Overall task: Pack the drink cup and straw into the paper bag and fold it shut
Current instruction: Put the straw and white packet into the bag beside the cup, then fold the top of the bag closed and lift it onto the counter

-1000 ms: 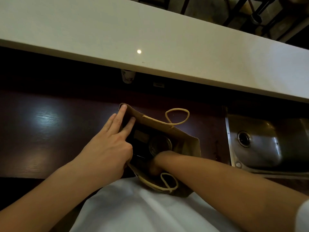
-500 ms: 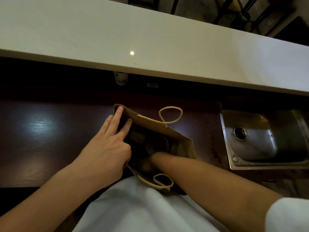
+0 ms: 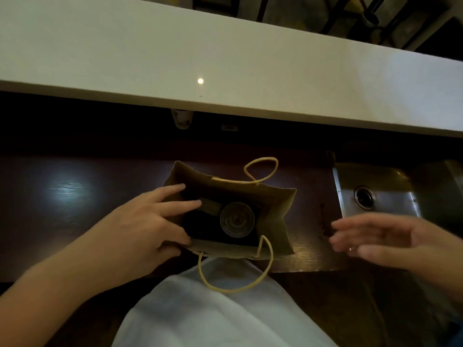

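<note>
A brown paper bag [image 3: 278,211] with two cord handles stands open on the dark wooden counter. Inside it, seen from above, sits the drink cup [image 3: 236,219] with its round lid up. A pale flat piece [image 3: 210,206] lies beside the cup; I cannot tell whether it is the straw. My left hand [image 3: 147,226] rests on the bag's left rim, fingers spread over the opening, thumb at the near edge. My right hand [image 3: 375,240] hovers blurred to the right of the bag, fingers apart, holding nothing.
A steel sink [image 3: 390,194] with a drain is set into the counter at right. A white raised ledge [image 3: 225,58] runs across above the counter. A paper cup [image 3: 182,118] stands under the ledge. White cloth [image 3: 213,311] of my clothing fills the bottom.
My right hand has come out of the bag and moved off to the right, empty. The cup now stands uncovered inside. My left hand's fingers have spread along the bag's left rim.
</note>
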Demonstrator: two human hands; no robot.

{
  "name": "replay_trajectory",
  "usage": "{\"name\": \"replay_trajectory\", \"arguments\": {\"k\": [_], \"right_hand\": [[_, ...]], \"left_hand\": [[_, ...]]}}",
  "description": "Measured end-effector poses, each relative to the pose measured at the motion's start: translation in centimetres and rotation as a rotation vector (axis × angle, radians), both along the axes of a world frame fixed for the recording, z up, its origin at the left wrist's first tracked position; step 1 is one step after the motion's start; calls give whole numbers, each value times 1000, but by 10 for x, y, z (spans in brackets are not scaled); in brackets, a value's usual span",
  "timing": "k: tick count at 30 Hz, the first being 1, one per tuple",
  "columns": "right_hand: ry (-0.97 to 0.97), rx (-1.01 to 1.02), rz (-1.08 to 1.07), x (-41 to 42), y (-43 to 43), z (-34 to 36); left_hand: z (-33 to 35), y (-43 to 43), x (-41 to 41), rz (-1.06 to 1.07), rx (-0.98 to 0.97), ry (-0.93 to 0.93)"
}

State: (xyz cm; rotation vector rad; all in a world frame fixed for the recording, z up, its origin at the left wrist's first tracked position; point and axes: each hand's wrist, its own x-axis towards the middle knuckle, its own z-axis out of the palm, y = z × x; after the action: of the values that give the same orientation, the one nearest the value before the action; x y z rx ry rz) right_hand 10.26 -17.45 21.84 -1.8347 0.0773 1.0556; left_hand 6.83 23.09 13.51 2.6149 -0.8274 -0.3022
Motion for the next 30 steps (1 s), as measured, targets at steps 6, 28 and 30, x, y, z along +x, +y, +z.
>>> {"name": "replay_trajectory", "arguments": {"k": [6,28,30], "right_hand": [[30,-49,-298,-50,5,-72],[-327,-25,-209,-24,70,-130],[-298,-70,-177,-25,73,-137]], "left_hand": [[-7,49,-10,495,-591,66],[-77,30,28,453,-477,511],[-81,27,28,434,-451,570]]}}
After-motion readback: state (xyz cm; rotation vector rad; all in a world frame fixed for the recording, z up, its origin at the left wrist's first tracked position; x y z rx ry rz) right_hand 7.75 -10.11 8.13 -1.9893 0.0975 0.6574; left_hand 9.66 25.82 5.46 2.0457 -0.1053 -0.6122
